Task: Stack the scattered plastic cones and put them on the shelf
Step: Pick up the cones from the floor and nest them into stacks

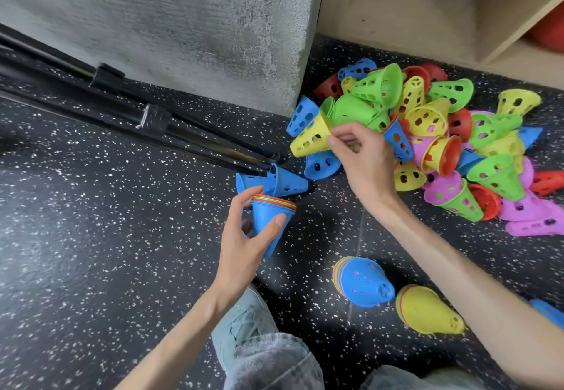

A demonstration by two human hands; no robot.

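A heap of perforated plastic cones in green, yellow, blue, red and pink lies on the floor by the wall corner. My right hand pinches the rim of a yellow cone at the heap's left edge. My left hand grips a nested stack with a blue outer cone, rims up, narrow end down. Two finished stacks lie on their sides near my knees: a blue-topped stack and a yellow-topped stack. The wooden shelf stands at the top right.
A grey concrete pillar rises at the upper left, with black metal rails along its base. Two loose blue cones lie just beyond my left hand. The floor is dark speckled rubber. My jeans and shoe show at the bottom.
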